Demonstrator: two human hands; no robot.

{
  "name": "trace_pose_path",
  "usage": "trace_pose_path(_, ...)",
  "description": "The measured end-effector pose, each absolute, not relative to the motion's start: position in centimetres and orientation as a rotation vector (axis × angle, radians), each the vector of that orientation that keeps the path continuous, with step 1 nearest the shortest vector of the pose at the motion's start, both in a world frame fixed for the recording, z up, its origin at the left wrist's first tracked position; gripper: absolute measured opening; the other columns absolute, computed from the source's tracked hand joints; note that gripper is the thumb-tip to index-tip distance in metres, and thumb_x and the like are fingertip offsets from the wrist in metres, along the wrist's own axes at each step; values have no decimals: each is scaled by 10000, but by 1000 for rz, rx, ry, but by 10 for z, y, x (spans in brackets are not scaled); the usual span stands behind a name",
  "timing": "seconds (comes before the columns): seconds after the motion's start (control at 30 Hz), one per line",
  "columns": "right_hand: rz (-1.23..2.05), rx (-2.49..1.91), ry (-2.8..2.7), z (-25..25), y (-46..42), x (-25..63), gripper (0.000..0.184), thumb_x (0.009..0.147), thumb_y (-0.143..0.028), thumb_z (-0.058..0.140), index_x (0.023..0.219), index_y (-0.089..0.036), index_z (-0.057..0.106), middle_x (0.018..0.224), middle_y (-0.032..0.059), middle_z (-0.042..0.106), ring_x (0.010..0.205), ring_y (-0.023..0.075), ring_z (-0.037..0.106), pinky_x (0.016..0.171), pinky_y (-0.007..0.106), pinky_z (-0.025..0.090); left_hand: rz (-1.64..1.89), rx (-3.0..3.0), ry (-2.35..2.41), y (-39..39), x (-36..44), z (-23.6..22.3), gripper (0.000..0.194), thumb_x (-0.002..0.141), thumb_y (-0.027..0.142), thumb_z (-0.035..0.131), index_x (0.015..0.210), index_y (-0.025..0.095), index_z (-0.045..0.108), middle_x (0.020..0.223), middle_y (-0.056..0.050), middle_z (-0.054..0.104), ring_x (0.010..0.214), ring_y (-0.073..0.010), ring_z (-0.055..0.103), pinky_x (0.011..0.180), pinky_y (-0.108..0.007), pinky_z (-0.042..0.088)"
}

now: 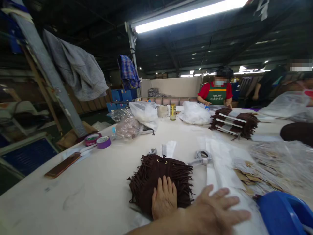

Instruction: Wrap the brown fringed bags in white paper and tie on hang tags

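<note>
A dark brown fringed drawstring bag (pixel 144 192) with small metal eyelets lies flat on the white table in front of me. My right hand (pixel 165 199) rests palm down on its lower middle, fingers stretched forward. Crossing over my right wrist, my left arm reaches to the right. My left hand (pixel 217 209) has its fingers spread, holds nothing visible, and is slightly blurred. It is over or beside the white translucent plastic sheets (pixel 218 160); contact cannot be told. Just beyond the bag's right side lies a grey coiled strap or cord (pixel 202 156).
Tape rolls (pixel 103 142) and a long brown-handled tool (pixel 63 164) lie left. Plastic-wrapped goods (pixel 129 127) and a jar (pixel 172 112) stand farther back. Brown tags (pixel 251 178) and a blue plastic container (pixel 283 209) are at right. Across the table, a co-worker (pixel 216 93) stands behind bundled brown fringed items (pixel 233 122).
</note>
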State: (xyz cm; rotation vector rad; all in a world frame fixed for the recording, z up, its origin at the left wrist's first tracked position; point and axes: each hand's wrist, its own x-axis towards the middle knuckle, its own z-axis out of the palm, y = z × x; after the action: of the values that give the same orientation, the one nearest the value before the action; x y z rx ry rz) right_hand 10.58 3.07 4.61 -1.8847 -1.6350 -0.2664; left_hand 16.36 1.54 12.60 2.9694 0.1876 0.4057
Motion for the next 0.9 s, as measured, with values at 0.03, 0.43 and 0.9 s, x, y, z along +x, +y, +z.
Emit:
trace_pose_path(0.03, -320, -1883, -1649, 46, 31, 106, 350, 782, -183, 430, 1015, -66, 664, 1106, 173, 633, 1032, 283, 590, 880, 443, 442, 506, 2930, 401, 28, 132, 129, 466, 876, 311, 367, 1336, 239, 364, 1430, -27, 336, 1348, -217, 202, 1081, -457, 227)
trace_pose_path(0.43, -355, -1994, -1964, 51, 30, 110, 432, 864, -276, 365, 1173, -77, 592, 1230, 149, 568, 1158, 308, 487, 971, 448, 329, 313, 2461, 1484, 119, -60, 74, 397, 919, 325, 347, 1302, 233, 395, 1359, -79, 440, 1261, -276, 374, 980, -537, 333)
trace_pose_path(0.9, 48, -2074, -2122, 53, 39, 131, 477, 870, -336, 358, 1262, -113, 511, 1307, 122, 506, 1259, 272, 388, 1008, 405, 320, 430, 2898, 755, 85, -74, 75, 395, 857, 322, 522, 1228, 197, 471, 1265, -86, 537, 1191, -242, 447, 1004, -426, 250)
